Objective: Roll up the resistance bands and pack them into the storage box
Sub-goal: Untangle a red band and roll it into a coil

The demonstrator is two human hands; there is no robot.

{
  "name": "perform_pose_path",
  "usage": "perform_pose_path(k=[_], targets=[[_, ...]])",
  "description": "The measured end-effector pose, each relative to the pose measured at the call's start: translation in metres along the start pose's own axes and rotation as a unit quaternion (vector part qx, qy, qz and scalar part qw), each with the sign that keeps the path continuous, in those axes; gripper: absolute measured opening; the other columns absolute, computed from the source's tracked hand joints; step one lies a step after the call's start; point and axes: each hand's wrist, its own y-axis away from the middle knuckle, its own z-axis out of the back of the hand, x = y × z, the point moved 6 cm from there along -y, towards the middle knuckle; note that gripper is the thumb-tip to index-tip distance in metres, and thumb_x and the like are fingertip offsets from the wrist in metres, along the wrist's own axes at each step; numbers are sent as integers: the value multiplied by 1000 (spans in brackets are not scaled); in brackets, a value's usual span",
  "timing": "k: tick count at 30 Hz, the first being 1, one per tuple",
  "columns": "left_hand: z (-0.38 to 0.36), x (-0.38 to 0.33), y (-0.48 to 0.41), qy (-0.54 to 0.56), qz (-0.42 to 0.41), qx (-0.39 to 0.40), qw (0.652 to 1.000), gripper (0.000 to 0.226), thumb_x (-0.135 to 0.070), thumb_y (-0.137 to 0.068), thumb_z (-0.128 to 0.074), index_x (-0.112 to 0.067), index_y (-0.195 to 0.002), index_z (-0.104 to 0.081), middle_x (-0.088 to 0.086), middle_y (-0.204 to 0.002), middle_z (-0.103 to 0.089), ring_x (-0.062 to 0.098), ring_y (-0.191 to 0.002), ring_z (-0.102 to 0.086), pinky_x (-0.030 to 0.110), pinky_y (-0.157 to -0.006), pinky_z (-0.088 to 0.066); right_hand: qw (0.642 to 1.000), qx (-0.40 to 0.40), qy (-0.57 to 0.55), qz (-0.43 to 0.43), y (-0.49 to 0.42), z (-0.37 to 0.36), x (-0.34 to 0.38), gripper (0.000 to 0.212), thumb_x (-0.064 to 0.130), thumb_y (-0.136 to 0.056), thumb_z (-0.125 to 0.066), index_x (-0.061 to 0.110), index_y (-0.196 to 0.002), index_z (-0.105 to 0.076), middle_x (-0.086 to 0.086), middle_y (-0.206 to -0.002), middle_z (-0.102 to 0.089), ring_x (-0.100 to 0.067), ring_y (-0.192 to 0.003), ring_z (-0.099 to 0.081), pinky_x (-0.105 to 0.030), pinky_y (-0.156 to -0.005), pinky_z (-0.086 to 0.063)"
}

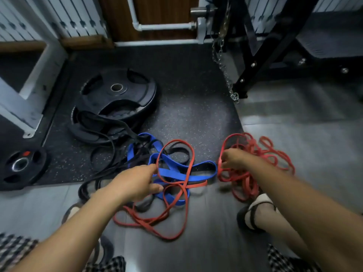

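A tangle of resistance bands lies on the floor in front of me. Blue bands [176, 171] and thin red bands [172, 213] cross in the middle. Black bands [110, 142] trail off to the left over the weight plates. A separate heap of red bands [261, 160] lies to the right. My left hand [135, 183] reaches into the middle tangle, its fingertips at a red loop and a blue band. My right hand [233, 159] grips loops of the red heap at its left edge. No storage box is in view.
Two stacked black weight plates [115, 97] lie at the left, a small plate [19, 165] nearer the left edge. A black rack leg [253, 61] with a hanging chain [225, 71] stands at the back right. My sandalled foot [257, 213] rests by the red heap.
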Motion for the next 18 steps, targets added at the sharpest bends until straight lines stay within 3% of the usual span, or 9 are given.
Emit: perform_pose_path(k=[3, 7, 9, 12, 15, 18], targets=[[-4, 13, 4, -38, 13, 3, 999, 47, -45, -88, -52, -24, -129, -39, 1, -129, -50, 21, -119, -49, 30, -92, -40, 998, 42, -21, 30, -29, -50, 47, 32, 21, -86, -56, 5, -114, -59, -16, -118, -61, -29, -106, -58, -30, -84, -45], [-15, 34, 13, -86, 27, 15, 996, 46, -47, -89, -50, -23, -126, -38, 1, -128, -49, 21, -120, -48, 31, -90, -41, 975, 84, -206, -19, -53, -122, 86, 38, 15, -86, -58, 5, -122, -53, -14, -125, -56, -27, -107, -55, -30, -86, -44], [-20, 39, 17, -89, 17, 10, 996, 46, -48, -89, -49, -24, -127, -37, -1, -128, -49, 20, -122, -47, 31, -91, -39, 943, 78, -313, -79, -68, -157, 93, 44, 12, -81, -65, 2, -121, -50, -16, -124, -55, -29, -107, -56, -34, -89, -47], [-22, 39, 20, -73, -2, -6, 997, 48, -51, -89, -46, -29, -130, -33, -4, -130, -47, 18, -124, -44, 29, -92, -36, 868, 48, -464, -172, -99, -210, 89, 67, 16, -64, -81, -1, -117, -44, -24, -123, -54, -37, -106, -58, -47, -87, -51], [-20, 40, 21, -62, -5, -15, 998, 49, -50, -89, -46, -30, -131, -30, -4, -128, -45, 18, -124, -42, 28, -90, -34, 887, 27, -419, -193, -96, -206, 103, 61, 25, -73, -74, 6, -123, -43, -18, -128, -49, -35, -116, -50, -39, -97, -43], [-21, 41, 21, -62, -9, -16, 998, 50, -49, -89, -47, -30, -133, -29, -3, -130, -45, 19, -124, -42, 29, -93, -34, 914, 20, -354, -195, -96, -200, 106, 46, 30, -81, -65, 13, -118, -44, -13, -123, -57, -33, -114, -54, -39, -94, -44]])
